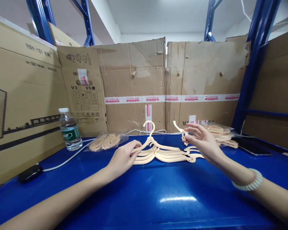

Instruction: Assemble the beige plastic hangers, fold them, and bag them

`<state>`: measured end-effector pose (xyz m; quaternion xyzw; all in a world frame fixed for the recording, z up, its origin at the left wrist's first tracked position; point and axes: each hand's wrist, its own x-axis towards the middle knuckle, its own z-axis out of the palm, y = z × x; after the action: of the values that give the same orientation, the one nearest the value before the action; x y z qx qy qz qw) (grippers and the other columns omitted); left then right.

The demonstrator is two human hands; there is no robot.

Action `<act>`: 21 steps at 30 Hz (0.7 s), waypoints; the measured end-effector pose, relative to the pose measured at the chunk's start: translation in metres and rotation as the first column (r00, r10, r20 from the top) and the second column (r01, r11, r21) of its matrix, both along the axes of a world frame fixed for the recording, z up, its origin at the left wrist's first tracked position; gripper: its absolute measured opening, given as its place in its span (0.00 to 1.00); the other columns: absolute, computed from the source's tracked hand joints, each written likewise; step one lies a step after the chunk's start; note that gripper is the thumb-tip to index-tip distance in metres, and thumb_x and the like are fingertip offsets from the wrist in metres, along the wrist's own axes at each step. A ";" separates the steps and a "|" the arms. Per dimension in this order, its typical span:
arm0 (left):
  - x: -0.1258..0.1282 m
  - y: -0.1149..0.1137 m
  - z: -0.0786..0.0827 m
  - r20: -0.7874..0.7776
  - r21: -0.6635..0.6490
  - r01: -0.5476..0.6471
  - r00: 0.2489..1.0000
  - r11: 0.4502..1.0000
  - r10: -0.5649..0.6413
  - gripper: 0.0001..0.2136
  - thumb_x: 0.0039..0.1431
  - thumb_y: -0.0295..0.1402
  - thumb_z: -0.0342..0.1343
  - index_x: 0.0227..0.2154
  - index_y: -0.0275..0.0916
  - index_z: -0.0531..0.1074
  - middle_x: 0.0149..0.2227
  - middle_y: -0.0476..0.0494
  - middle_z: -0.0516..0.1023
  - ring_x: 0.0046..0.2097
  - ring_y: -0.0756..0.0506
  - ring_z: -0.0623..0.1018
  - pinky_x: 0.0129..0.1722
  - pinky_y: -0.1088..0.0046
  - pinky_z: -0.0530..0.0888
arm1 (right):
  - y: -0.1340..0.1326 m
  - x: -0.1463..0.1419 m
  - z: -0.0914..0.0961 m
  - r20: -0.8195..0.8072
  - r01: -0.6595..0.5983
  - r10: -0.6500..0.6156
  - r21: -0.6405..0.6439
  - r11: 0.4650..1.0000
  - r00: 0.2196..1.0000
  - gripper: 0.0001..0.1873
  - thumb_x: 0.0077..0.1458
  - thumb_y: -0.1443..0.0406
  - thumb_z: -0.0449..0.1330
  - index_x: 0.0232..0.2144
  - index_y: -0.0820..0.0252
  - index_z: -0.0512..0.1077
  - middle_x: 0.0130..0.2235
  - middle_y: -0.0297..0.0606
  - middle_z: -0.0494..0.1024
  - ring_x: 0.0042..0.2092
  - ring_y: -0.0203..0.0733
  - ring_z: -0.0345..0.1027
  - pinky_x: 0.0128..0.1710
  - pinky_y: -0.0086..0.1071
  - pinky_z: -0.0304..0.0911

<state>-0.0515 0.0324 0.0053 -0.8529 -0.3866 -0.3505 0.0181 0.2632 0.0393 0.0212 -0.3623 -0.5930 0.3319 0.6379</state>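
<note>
Cream plastic clothes hangers (168, 157) lie stacked in the middle of the blue surface. Above them, an upper hanger (166, 147) is tilted up with its hook raised. My left hand (123, 159) pinches this hanger's left arm between thumb and fingers. To the right, my right hand (204, 140) has its thumb and fingers closed on a curved cream hanger piece (179, 127), whose free end points up and left. Below that hand, loose curved hanger parts (194, 156) lie at the stack's right end, partly covered by it.
Clear bags of cream parts lie at left (105, 142) and right (219, 134). A water bottle (70, 131), a black device (30, 173) with a white cable and a dark phone (253, 147) rest on the blue surface (144, 198). Cardboard walls (132, 80) and blue posts (256, 54) surround it.
</note>
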 end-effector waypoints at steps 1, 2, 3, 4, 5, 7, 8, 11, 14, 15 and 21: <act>0.001 -0.001 -0.003 0.028 -0.003 0.004 1.000 1.000 -0.004 0.05 0.63 0.30 0.48 0.41 0.42 0.67 0.39 0.47 0.76 0.39 0.46 0.76 0.39 0.70 0.70 | 0.002 0.002 -0.002 -0.044 -0.020 0.019 -0.031 0.999 0.999 0.34 0.40 0.59 0.71 0.50 0.54 0.65 0.44 0.40 0.74 0.33 0.41 0.75 0.37 0.38 0.73; 0.002 -0.002 -0.005 0.051 -0.005 0.009 0.999 1.000 -0.009 0.05 0.63 0.30 0.49 0.41 0.42 0.67 0.39 0.47 0.76 0.39 0.46 0.76 0.39 0.71 0.71 | 0.004 0.004 -0.004 -0.090 -0.055 0.048 -0.074 0.996 0.995 0.36 0.39 0.61 0.72 0.51 0.53 0.65 0.42 0.38 0.74 0.34 0.41 0.75 0.39 0.39 0.73; 0.003 -0.003 -0.007 0.070 -0.004 0.016 0.997 1.000 -0.016 0.05 0.63 0.30 0.49 0.41 0.42 0.67 0.39 0.47 0.76 0.39 0.46 0.76 0.39 0.71 0.71 | 0.007 0.006 -0.006 -0.134 -0.100 0.083 -0.126 0.987 0.987 0.37 0.37 0.63 0.73 0.51 0.53 0.65 0.38 0.36 0.74 0.34 0.41 0.75 0.41 0.39 0.73; 0.004 -0.005 -0.009 0.083 -0.002 0.023 0.996 1.000 -0.023 0.06 0.63 0.30 0.49 0.41 0.42 0.67 0.39 0.47 0.76 0.39 0.47 0.76 0.38 0.71 0.71 | 0.008 0.007 -0.007 -0.173 -0.149 0.118 -0.177 0.973 0.978 0.35 0.35 0.65 0.73 0.48 0.54 0.68 0.35 0.34 0.74 0.35 0.42 0.75 0.44 0.39 0.73; 0.005 -0.006 -0.010 0.090 0.002 0.028 0.996 1.000 -0.028 0.06 0.63 0.30 0.49 0.41 0.42 0.67 0.39 0.47 0.76 0.39 0.46 0.76 0.38 0.72 0.71 | 0.010 0.007 -0.008 -0.203 -0.193 0.148 -0.220 0.956 0.968 0.32 0.34 0.67 0.74 0.44 0.56 0.70 0.32 0.33 0.74 0.36 0.42 0.75 0.46 0.39 0.72; 0.006 -0.009 -0.013 0.087 0.012 0.032 0.996 0.999 -0.033 0.06 0.63 0.29 0.48 0.41 0.42 0.67 0.40 0.46 0.76 0.39 0.46 0.77 0.38 0.72 0.72 | 0.010 0.007 -0.008 -0.232 -0.255 0.196 -0.262 0.931 0.953 0.23 0.33 0.67 0.74 0.35 0.58 0.72 0.31 0.34 0.74 0.39 0.42 0.75 0.51 0.38 0.69; 0.006 -0.011 -0.014 0.080 0.015 0.034 0.996 0.999 -0.035 0.07 0.63 0.29 0.48 0.42 0.42 0.67 0.40 0.45 0.76 0.39 0.46 0.77 0.38 0.72 0.72 | 0.009 0.006 -0.008 -0.233 -0.272 0.213 -0.264 0.925 0.949 0.20 0.33 0.67 0.74 0.31 0.59 0.72 0.32 0.34 0.74 0.41 0.43 0.75 0.52 0.37 0.68; 0.007 -0.013 -0.017 0.062 0.013 0.047 0.997 0.999 -0.047 0.08 0.63 0.28 0.47 0.43 0.42 0.67 0.42 0.44 0.76 0.41 0.45 0.77 0.39 0.71 0.73 | 0.007 0.004 -0.007 -0.197 -0.281 0.232 -0.274 0.920 0.953 0.19 0.33 0.63 0.75 0.26 0.60 0.70 0.32 0.35 0.75 0.44 0.45 0.74 0.51 0.37 0.68; 0.007 -0.013 -0.019 0.063 -0.003 0.060 0.996 0.998 -0.059 0.09 0.63 0.28 0.46 0.45 0.42 0.66 0.44 0.43 0.76 0.43 0.45 0.76 0.41 0.70 0.73 | 0.007 0.006 -0.005 -0.124 -0.226 0.196 -0.314 0.922 0.973 0.22 0.30 0.62 0.76 0.27 0.60 0.70 0.30 0.34 0.75 0.38 0.41 0.74 0.44 0.33 0.69; 0.007 -0.012 -0.019 0.065 -0.011 0.061 0.996 0.998 -0.060 0.10 0.63 0.28 0.46 0.45 0.42 0.66 0.44 0.42 0.76 0.43 0.44 0.76 0.41 0.69 0.73 | 0.008 0.007 -0.004 -0.089 -0.208 0.189 -0.323 0.923 0.978 0.22 0.29 0.61 0.76 0.28 0.60 0.71 0.30 0.34 0.75 0.35 0.38 0.73 0.41 0.32 0.69; 0.007 -0.012 -0.020 0.066 -0.027 0.063 0.996 0.998 -0.061 0.10 0.64 0.29 0.46 0.46 0.43 0.65 0.45 0.43 0.76 0.44 0.44 0.76 0.42 0.68 0.73 | 0.013 0.014 -0.004 0.122 -0.291 0.357 -0.372 0.882 0.926 0.20 0.37 0.56 0.72 0.25 0.63 0.70 0.24 0.31 0.71 0.26 0.31 0.62 0.28 0.28 0.62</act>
<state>-0.0447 0.0201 -0.0152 -0.8529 -0.3653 -0.3727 -0.0179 0.2776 0.0522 0.0176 -0.3941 -0.6344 0.4980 0.4407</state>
